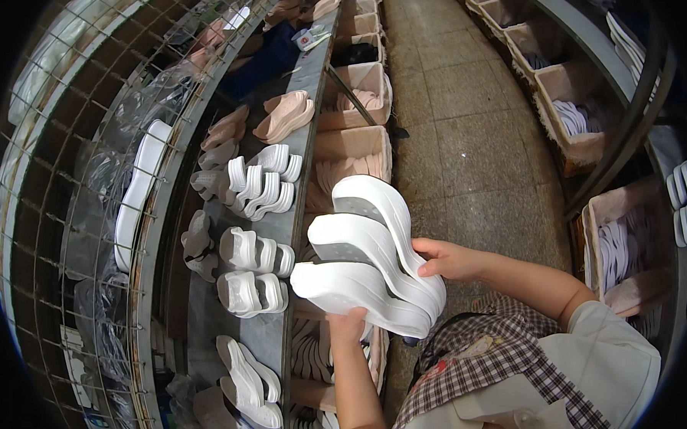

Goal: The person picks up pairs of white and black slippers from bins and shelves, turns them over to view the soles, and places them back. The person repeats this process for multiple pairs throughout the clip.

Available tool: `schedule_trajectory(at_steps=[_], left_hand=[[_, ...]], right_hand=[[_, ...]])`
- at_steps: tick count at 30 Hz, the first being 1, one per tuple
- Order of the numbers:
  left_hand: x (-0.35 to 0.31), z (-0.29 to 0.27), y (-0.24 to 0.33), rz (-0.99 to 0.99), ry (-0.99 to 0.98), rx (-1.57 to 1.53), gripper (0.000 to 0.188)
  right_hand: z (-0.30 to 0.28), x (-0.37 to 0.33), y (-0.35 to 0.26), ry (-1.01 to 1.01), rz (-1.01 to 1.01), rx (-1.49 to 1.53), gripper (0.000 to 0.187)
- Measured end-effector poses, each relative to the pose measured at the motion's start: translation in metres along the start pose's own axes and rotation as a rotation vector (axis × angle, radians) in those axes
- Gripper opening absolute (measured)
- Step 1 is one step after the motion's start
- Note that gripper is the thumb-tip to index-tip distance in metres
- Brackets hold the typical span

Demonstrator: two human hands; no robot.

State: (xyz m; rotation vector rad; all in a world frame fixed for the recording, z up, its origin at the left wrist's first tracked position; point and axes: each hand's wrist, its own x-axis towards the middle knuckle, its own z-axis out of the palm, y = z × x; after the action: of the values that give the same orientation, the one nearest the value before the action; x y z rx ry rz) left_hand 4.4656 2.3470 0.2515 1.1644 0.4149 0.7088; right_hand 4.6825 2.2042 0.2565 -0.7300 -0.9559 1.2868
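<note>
Between both hands I hold a bundle of three thick white shoe soles (368,248), nested side by side and tilted. My left hand (347,323) grips the near sole from beneath; most of its fingers are hidden behind it. My right hand (447,259) closes on the edge of the far sole, thumb and fingers showing. Left of the bundle, groups of white soles (260,191) stand on a grey metal shelf (210,328). Closer to me on that shelf lie two more slim white soles (249,381).
Pink soles (284,116) stand farther along the shelf. Cloth-lined bins (349,142) with soles line the aisle's left side, and similar bins (621,241) its right. A wire mesh (74,188) rises at far left. The tiled floor (471,147) runs ahead.
</note>
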Motion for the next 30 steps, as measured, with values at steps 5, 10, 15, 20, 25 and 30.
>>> schedule_trajectory(at_steps=[5, 10, 15, 20, 25, 30], left_hand=[[-0.005, 0.006, 0.008, 0.006, 0.006, 0.093, 0.063], [-0.005, 0.016, 0.015, -0.025, -0.033, 0.149, 0.055], [-0.004, 0.031, 0.021, -0.025, -0.051, 0.190, 0.049], [-0.002, 0.039, 0.028, -0.004, -0.117, 0.246, 0.047], [-0.002, 0.043, 0.028, -0.014, -0.119, 0.285, 0.050], [-0.007, 0.045, 0.031, 0.002, -0.104, 0.376, 0.057]], right_hand=[[-0.002, -0.001, -0.001, 0.046, 0.070, 0.033, 0.065], [-0.002, 0.000, 0.001, 0.121, 0.118, 0.159, 0.069], [-0.002, 0.001, 0.004, 0.164, 0.135, 0.233, 0.071], [-0.003, 0.001, 0.004, 0.196, 0.150, 0.235, 0.070], [-0.005, -0.002, 0.006, 0.165, 0.129, 0.282, 0.074], [-0.005, -0.002, 0.012, 0.155, 0.106, 0.297, 0.079]])
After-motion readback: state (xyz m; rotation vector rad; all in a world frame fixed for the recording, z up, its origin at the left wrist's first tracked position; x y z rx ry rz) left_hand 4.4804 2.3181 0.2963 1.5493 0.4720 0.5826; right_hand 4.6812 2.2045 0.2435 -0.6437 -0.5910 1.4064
